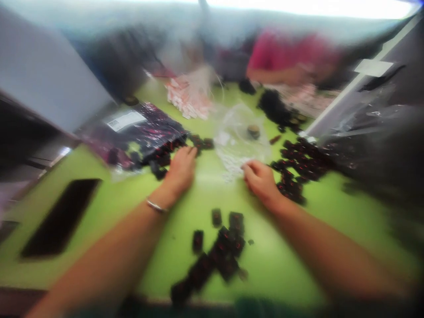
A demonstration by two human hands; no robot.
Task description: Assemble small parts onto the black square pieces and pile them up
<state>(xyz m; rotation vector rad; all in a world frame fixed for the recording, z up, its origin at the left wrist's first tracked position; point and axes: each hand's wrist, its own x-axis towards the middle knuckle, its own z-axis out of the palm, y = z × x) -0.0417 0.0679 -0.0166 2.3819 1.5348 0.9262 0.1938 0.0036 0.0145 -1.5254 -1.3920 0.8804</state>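
My left hand [182, 168], a silver bangle on its wrist, reaches to the black blocks [198, 142] by the mouth of a large clear plastic bag [149, 132]. Its fingers are curled down among them and look closed on one block, though blur hides the grip. My right hand [260, 179] is closed in a pinch at the edge of a heap of small white pieces [233, 165]. These spill from a thin clear bag [243, 128]. What sits between the right fingertips is hidden. Several black blocks with reddish marks [227, 243] lie loose in front of me.
More black blocks [303, 161] are heaped at the right. A dark flat rectangle [62, 216] lies at the left. Pale pink-white pieces [188, 97] are piled at the back. Across the green table [159, 274], a person in a pink top [285, 53] sits.
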